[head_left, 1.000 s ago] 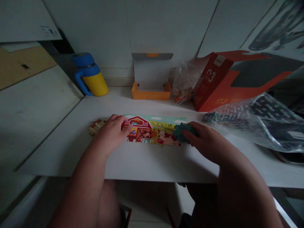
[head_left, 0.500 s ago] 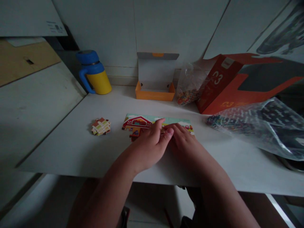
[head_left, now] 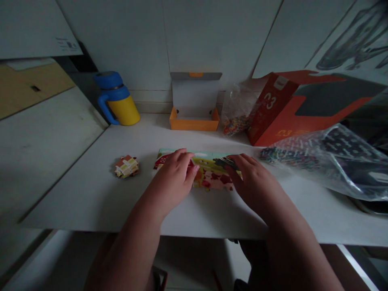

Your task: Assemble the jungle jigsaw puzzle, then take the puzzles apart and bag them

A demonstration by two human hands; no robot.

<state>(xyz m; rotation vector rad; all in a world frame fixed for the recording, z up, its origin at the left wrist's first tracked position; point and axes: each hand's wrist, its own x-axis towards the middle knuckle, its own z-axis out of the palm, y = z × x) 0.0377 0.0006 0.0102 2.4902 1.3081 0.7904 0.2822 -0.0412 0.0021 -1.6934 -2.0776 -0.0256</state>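
A partly joined jigsaw puzzle lies flat on the white table, showing a red barn, a cow and green ground. Over its left part rests my left hand, fingers apart, hiding some of the barn. My right hand lies at the puzzle's right side with its fingers spread, touching or just above the pieces. Neither hand appears to hold anything. To the left sits a small pile of loose puzzle pieces.
An open orange box stands by the wall, with a blue and yellow jug to its left. Rightward are a clear bag of colourful bits, a large red-orange box and a big plastic bag.
My hands have moved apart, left hand leftward and right hand rightward, uncovering the cow in the puzzle's middle. The camera view has shifted slightly.
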